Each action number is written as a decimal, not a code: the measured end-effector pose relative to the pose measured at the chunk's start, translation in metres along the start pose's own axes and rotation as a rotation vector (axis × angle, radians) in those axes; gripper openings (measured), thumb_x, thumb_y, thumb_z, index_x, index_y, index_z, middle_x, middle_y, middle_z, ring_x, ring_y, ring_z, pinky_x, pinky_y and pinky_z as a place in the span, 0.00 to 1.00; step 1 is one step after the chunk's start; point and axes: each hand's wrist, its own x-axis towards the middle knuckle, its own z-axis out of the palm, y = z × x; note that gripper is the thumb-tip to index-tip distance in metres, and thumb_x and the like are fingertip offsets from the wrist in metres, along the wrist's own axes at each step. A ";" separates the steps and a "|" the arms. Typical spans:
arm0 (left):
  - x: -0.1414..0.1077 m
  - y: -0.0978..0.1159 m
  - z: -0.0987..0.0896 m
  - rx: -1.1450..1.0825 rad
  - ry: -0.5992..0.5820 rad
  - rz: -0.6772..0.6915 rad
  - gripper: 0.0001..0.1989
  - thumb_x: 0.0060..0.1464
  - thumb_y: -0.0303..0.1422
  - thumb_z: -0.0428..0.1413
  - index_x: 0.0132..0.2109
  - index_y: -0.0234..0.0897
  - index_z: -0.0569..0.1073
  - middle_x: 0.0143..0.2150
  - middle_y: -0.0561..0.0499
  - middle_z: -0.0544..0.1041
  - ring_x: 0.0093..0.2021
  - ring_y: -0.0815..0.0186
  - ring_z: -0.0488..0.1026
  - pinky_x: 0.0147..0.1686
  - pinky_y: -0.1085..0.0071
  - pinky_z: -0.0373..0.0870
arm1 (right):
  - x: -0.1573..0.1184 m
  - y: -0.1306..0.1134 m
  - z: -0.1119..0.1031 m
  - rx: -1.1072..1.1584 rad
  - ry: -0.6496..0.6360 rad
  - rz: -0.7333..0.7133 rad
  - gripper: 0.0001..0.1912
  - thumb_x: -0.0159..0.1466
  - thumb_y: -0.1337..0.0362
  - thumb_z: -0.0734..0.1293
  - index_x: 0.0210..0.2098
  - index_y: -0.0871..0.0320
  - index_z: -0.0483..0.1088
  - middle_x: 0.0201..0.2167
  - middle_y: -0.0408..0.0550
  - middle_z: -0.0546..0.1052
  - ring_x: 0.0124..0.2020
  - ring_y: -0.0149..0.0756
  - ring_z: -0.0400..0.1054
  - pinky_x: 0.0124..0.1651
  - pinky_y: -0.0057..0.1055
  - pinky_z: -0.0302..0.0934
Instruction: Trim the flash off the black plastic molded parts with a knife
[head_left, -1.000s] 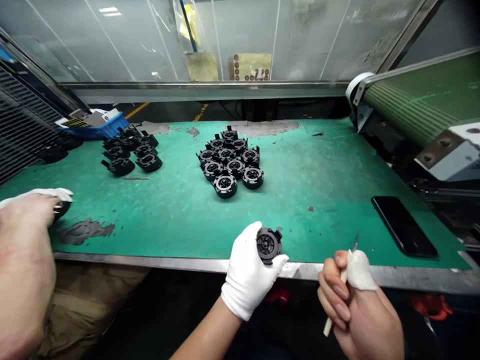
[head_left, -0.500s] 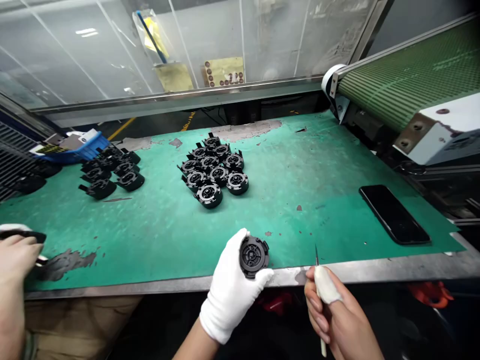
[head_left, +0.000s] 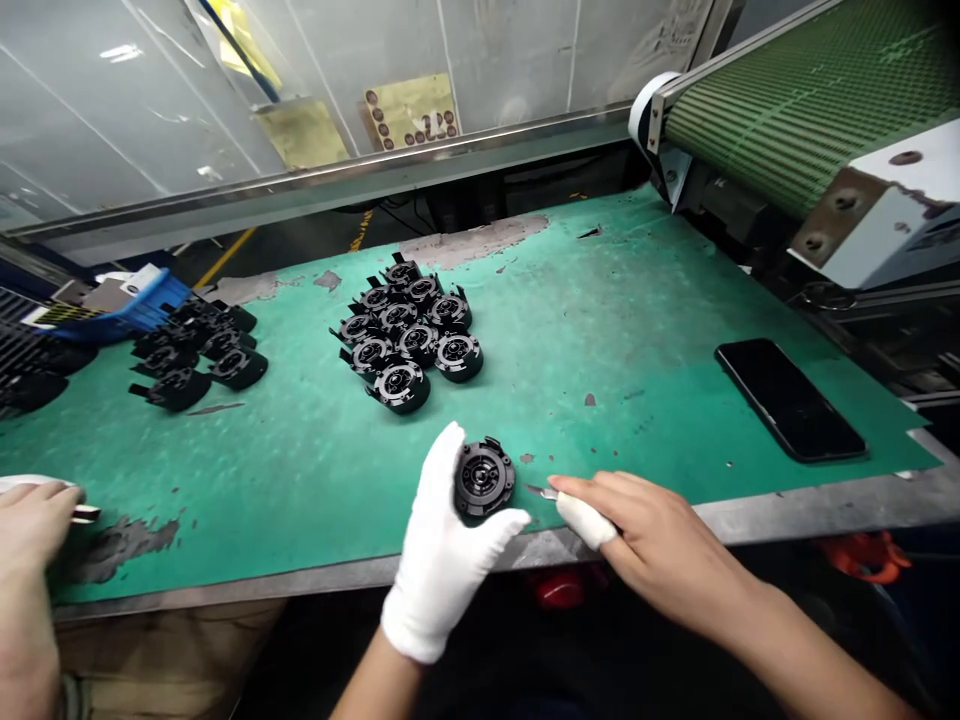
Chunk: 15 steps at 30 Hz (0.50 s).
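My left hand (head_left: 436,560), in a white glove, curls around the left and lower edge of a round black plastic part (head_left: 485,478) at the front edge of the bench. The part's ringed face with its central hub points up at me. To the right, my right hand (head_left: 630,520) grips a slim craft knife (head_left: 547,492), a white cover on its thumb. The short, thin blade points left at the part, with a small gap between them. Most of the knife's handle is hidden in my fingers.
A cluster of similar black parts (head_left: 401,315) stands mid-bench, with another group (head_left: 176,380) at left near a blue bin (head_left: 142,305). A phone (head_left: 791,400) lies right, below a green conveyor (head_left: 810,110). Another person's hand (head_left: 34,525) works at far left.
My right hand has swung left and turned the craft knife from upright to pointing at the part. The part has turned in my left hand, which shifted slightly left and up. The view tilted.
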 end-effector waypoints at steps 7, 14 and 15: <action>-0.004 -0.003 0.033 0.093 0.127 -0.027 0.45 0.55 0.47 0.65 0.71 0.38 0.53 0.66 0.36 0.65 0.67 0.49 0.66 0.67 0.48 0.66 | 0.033 0.002 -0.005 -0.287 -0.105 -0.108 0.21 0.73 0.62 0.56 0.62 0.42 0.69 0.40 0.46 0.79 0.43 0.43 0.73 0.42 0.39 0.61; 0.000 -0.006 0.032 0.143 0.148 0.039 0.42 0.56 0.45 0.64 0.69 0.35 0.56 0.64 0.35 0.67 0.65 0.48 0.67 0.65 0.47 0.67 | 0.042 0.003 -0.015 -0.423 -0.097 -0.145 0.26 0.68 0.69 0.59 0.60 0.39 0.69 0.36 0.44 0.78 0.39 0.40 0.72 0.36 0.36 0.54; 0.000 -0.006 0.032 0.144 0.148 0.043 0.41 0.56 0.45 0.64 0.69 0.35 0.57 0.63 0.35 0.67 0.64 0.48 0.68 0.65 0.47 0.68 | 0.045 0.004 -0.015 -0.443 -0.082 -0.141 0.26 0.68 0.70 0.60 0.61 0.39 0.69 0.37 0.44 0.78 0.39 0.39 0.72 0.36 0.36 0.54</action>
